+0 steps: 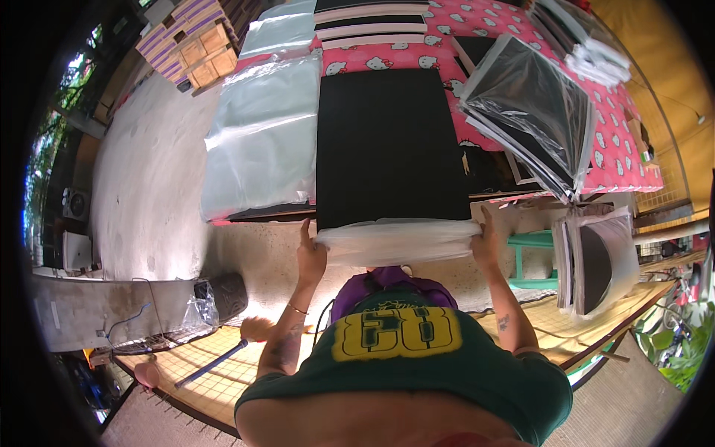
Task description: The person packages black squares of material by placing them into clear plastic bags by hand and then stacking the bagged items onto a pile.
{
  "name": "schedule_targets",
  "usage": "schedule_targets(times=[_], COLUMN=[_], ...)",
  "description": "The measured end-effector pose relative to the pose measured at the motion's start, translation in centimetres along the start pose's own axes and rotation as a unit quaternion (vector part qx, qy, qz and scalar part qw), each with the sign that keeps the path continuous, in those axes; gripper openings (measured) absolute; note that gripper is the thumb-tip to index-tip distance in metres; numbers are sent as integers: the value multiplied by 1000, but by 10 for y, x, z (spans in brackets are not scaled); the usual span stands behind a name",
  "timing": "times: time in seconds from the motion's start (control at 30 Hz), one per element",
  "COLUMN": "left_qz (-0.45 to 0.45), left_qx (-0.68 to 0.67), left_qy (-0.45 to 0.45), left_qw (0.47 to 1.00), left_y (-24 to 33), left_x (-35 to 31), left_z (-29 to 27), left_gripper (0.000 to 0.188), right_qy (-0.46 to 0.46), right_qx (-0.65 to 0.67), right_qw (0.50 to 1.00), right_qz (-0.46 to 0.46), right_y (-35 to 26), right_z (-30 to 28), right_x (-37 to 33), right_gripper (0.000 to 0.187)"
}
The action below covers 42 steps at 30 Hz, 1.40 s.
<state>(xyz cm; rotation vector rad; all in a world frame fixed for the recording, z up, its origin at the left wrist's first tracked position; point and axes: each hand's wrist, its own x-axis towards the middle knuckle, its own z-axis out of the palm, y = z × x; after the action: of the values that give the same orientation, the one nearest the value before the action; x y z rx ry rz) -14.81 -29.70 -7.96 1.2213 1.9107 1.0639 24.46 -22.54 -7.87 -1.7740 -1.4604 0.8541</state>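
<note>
A large black rectangular board (391,145) lies on the table in front of me, its near end reaching the table's edge. Around that near end, a clear plastic sleeve (398,242) is bunched into folds. My left hand (311,252) grips the sleeve's left end, its index finger pointing up along the board's side. At the right end my right hand (485,242) pinches the sleeve in the same way. Left of the board lies a stack of clear plastic sleeves (261,141). To its right, black boards wrapped in plastic (532,104) are piled at an angle.
The table has a pink patterned cover (618,149). More black boards with white edges (371,26) are stacked at its far side. Wrapped boards (596,261) stand by a green stool (532,257) at right. Wooden pallets (201,52) stand far left; a broom (212,363) lies lower left.
</note>
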Motion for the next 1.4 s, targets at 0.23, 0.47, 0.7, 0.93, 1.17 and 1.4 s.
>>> schedule_targets(times=[0.23,0.47,0.7,0.93,1.17,1.4], left_qz=[15,-77,7,55,176,59], left_qx=[18,-27,-58,-353,-684,-672], left_qy=[-96,-82,-45,-175,-180,-190], left_qw=[995,993,997,917,684,714], left_y=[19,29,52,71,247,180], left_x=[-4,11,5,70,193,329], left_z=[-6,-14,-30,-155,-149,-68], left_gripper=[64,62,49,46,35,14], right_qy=[27,72,103,-203,-185,-139], right_qx=[-22,-111,89,280,647,717], right_qw=[999,983,990,933,709,682], right_qz=[-32,-125,-47,-100,-209,-45], right_y=[-22,-18,-68,-154,-262,-229], right_z=[14,23,15,-99,-101,-31], right_x=[-8,-8,-17,6,120,235], right_gripper=[69,70,55,61,33,22])
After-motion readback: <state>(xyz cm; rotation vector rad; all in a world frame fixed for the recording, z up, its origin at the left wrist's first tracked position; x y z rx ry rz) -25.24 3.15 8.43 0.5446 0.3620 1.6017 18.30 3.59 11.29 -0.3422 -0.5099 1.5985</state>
